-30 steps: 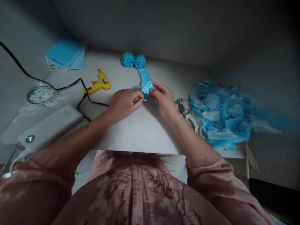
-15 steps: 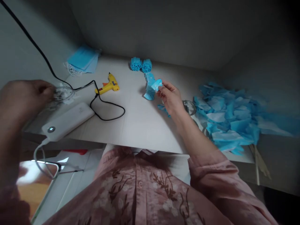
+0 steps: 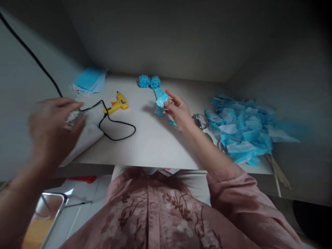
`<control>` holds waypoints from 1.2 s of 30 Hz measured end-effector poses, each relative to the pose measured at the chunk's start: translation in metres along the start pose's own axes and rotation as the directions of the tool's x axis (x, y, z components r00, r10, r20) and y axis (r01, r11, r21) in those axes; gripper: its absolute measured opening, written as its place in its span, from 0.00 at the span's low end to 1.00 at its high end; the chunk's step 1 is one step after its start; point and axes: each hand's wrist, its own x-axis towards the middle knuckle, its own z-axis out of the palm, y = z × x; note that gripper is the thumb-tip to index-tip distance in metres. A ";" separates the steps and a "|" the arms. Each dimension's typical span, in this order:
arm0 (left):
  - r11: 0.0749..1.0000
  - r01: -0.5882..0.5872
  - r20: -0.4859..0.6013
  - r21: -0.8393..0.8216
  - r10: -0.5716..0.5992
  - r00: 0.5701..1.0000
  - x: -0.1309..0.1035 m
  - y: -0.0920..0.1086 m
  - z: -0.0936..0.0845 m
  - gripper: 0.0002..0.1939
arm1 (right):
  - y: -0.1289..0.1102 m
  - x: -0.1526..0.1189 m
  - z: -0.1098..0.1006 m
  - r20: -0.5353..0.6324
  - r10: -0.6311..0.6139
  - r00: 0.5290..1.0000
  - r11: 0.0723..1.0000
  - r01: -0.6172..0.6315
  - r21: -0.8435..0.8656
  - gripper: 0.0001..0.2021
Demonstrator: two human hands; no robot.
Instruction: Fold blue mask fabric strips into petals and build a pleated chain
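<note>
My right hand (image 3: 178,110) pinches a small light-blue petal piece (image 3: 162,100) between thumb and fingers, above the middle of the table. Behind and under it lie more blue pieces (image 3: 158,92). Two finished-looking blue roses, a left one (image 3: 144,81) and a right one (image 3: 155,82), sit side by side near the back wall. My left hand (image 3: 55,124) is raised at the left, blurred, fingers apart with nothing held between them, over the white power bank (image 3: 84,140). A yellow glue gun (image 3: 118,103) lies between the hands, its nozzle pointing backward.
A large heap of blue pieces (image 3: 241,121) covers the right side, with a clear roll of tape or ring (image 3: 200,121) beside it. Blue masks (image 3: 90,79) lie at the back left. A black cable (image 3: 120,139) loops on the table (image 3: 145,148). Sticks (image 3: 276,173) jut over the front edge.
My left hand has moved right and its fingers have opened, now covering part of the power bank. The view has shifted slightly. My right hand still holds the blue piece.
</note>
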 end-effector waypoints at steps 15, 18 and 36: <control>0.494 0.465 0.524 -0.735 -0.021 0.851 0.031 0.076 0.151 0.12 | -0.022 -0.043 0.010 0.095 0.092 0.991 0.991 -0.082 -0.108 0.30; 0.550 0.463 0.529 -0.695 -0.045 0.848 0.041 0.071 0.149 0.10 | -0.030 -0.044 -0.007 0.210 0.094 0.973 0.990 -0.070 -0.120 0.32; 0.862 0.360 0.719 -0.357 0.007 0.695 0.043 0.053 0.165 0.10 | -0.008 -0.040 -0.034 0.274 0.302 0.913 0.923 -0.208 -0.324 0.18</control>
